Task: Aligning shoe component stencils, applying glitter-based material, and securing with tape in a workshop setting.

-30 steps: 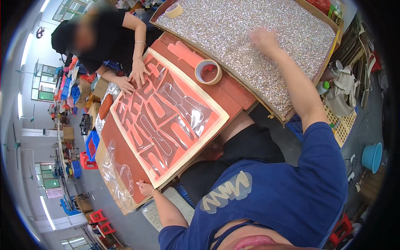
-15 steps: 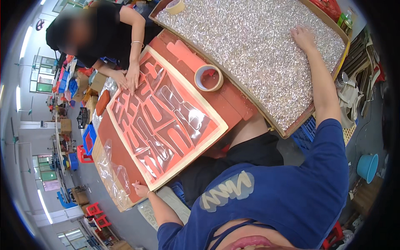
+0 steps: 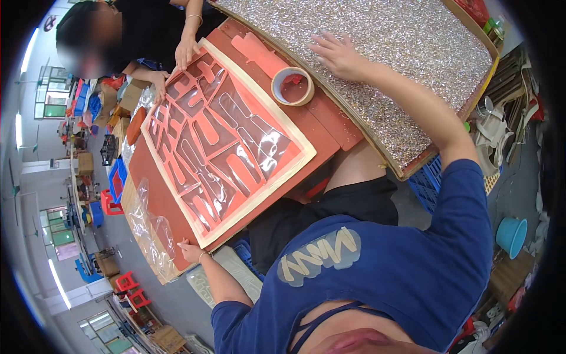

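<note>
My right hand [image 3: 342,57] lies palm down over a shallow tray [image 3: 394,172] filled with shiny silvery bits [image 3: 407,71], fingers spread, holding nothing. My left hand [image 3: 191,252] rests at the table's near edge, just beside the corner of a pale wooden frame [image 3: 259,203]; its fingers look loosely stretched with nothing seen in them. Inside the frame is a red sheet with a clear film [image 3: 230,150] and many cut-out shapes. Across the table, a co-worker's hands [image 3: 186,52] touch the frame's far left side.
A roll of tape [image 3: 293,86] and a red cut-out piece [image 3: 257,53] sit on the red table between frame and tray. Crumpled clear plastic [image 3: 150,230] lies at the left edge. Blue crates [image 3: 425,184] stand under the tray; a light-blue bucket [image 3: 511,237] is on the floor.
My right hand has swept left across the shiny bits, from the tray's far right toward its left edge. The co-worker's hands have moved from the film to the frame's edge.
</note>
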{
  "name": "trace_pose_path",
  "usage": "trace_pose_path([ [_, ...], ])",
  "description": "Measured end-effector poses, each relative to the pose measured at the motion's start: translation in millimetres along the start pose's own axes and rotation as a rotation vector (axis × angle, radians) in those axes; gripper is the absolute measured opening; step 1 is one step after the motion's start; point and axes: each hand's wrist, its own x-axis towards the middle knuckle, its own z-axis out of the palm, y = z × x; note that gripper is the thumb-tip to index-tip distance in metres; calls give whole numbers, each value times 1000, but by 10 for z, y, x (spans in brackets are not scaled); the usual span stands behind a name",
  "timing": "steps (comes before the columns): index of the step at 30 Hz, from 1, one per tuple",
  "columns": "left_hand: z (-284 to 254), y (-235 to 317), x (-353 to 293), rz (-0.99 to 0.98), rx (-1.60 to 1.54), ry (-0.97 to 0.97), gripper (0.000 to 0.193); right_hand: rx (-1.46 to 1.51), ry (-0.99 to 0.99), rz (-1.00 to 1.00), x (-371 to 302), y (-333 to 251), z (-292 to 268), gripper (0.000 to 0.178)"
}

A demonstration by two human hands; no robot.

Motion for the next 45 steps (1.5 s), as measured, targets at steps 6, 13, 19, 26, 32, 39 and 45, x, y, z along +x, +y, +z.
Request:
trace_pose_path([
  [6, 7, -9, -12, -51, -23, 5, 54, -274, -78, 8, 340, 155, 144, 45],
  [13, 12, -47, -22, -29, -61, 2, 60, -519, -215, 682, -708, 1732, -664, 50],
  [19, 0, -58, -20, -30, -41, 17, 59, -312, -106, 1269, -1554, 2119, -1082, 66],
  [26, -15, -10, -38, -21, -30, -5, 60, -78, -241, 377, -1524, 622, -539, 54],
  [32, -26, 25, -49, -28, 4, -5, 61, 13, -209, -69, -1323, -183, -464, 51],
  [39, -19, -10, -15, -41, 32, -8, 61, -546, -266, 512, -1157, 1534, -892, 41],
  [45, 0, -41, 16, -105, 10, 8, 61, -332, 6, 1478, -1711, 3147, -1331, 68],
])
